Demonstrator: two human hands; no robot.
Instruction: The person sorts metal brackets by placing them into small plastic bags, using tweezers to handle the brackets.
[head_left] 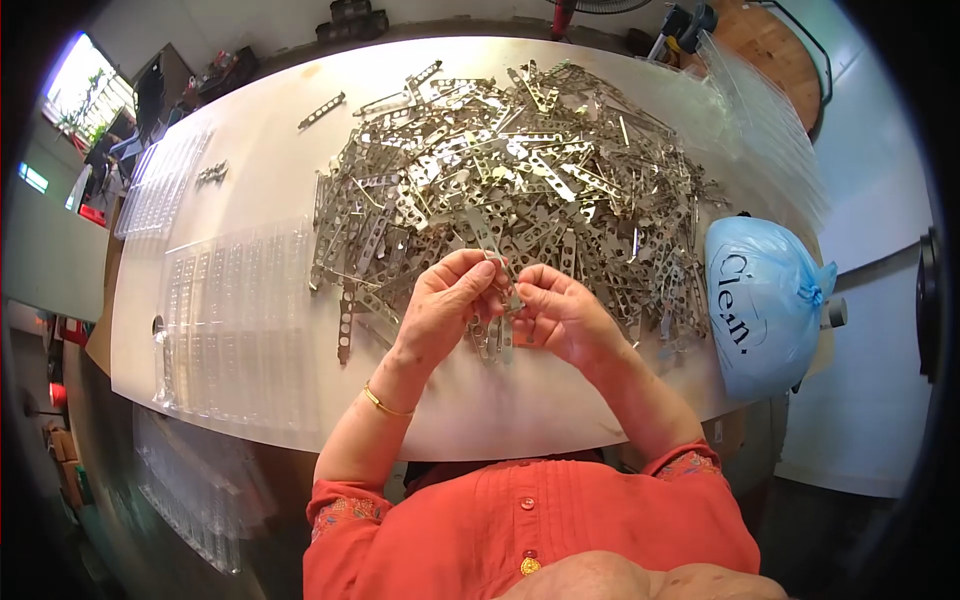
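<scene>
My left hand (458, 292) and my right hand (562, 308) meet at the near edge of a large heap of metal strips (450, 160). Between their fingertips is a flat, thin metal strip with holes (513, 298), pinched from both sides. Its far end points toward the heap, and the fingers cover part of it. More strips lie under and just beyond my hands. The strips in the heap are shiny, narrow and perforated, tangled at all angles.
Clear plastic trays (235, 315) lie on the white table (270, 150) at left, with another tray (165, 185) behind. A few small metal pieces (212, 173) lie nearby. At right sit a tied blue bag (760, 305) and clear plastic sheets (765, 130).
</scene>
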